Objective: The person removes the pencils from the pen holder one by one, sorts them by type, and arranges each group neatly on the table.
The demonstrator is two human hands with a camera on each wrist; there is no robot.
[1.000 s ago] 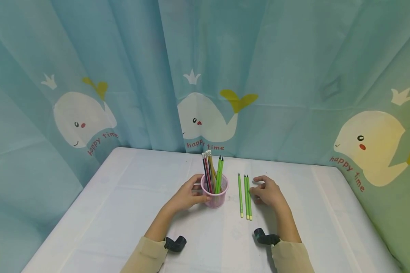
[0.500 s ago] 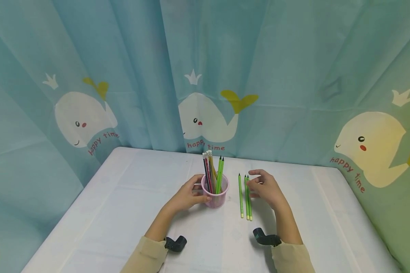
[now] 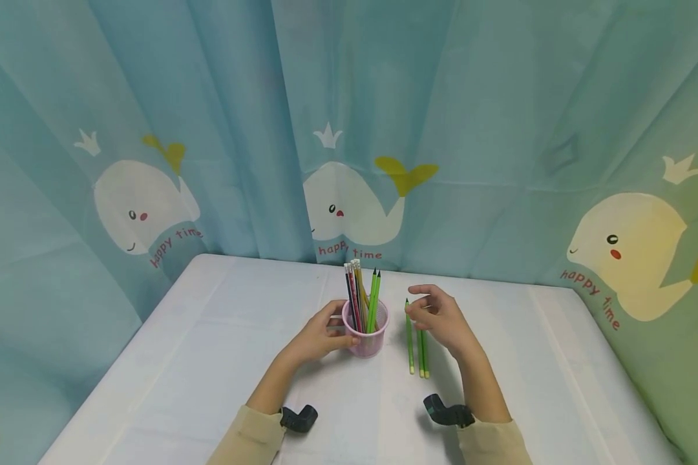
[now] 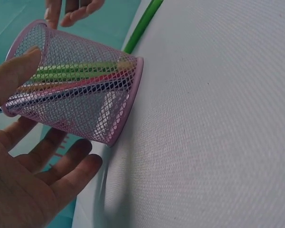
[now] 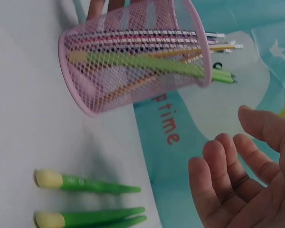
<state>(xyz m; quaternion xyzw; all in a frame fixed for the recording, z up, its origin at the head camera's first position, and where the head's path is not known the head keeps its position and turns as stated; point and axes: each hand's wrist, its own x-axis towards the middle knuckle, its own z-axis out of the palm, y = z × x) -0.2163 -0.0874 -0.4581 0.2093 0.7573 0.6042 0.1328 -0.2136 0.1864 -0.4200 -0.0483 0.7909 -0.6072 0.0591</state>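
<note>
A pink mesh pencil cup (image 3: 368, 347) stands upright, with my left hand (image 3: 311, 336) gripping it from the left, thumb at the near side and fingers behind. Inside lean two green pencils (image 3: 375, 300) with their dark tips up, beside several red, dark and yellow pencils (image 4: 69, 89) in the left wrist view. My right hand (image 3: 442, 323) hovers to the right of the cup with loosely bent fingers and holds nothing. Under it lie a single green pencil (image 3: 410, 355) and a close pair of green pencils (image 3: 423, 358), pale ends toward me; the fingers partly cover their far ends.
A white cloth covers the table (image 3: 209, 361). Behind its far edge hangs a blue-green curtain (image 3: 488, 116) printed with whales. Dark wrist cameras sit at the left cuff (image 3: 300, 420) and right cuff (image 3: 446, 411).
My right hand has moved left, from beside the paired pencils to over the single pencil's tip. The left hand and the cup stay in place.
</note>
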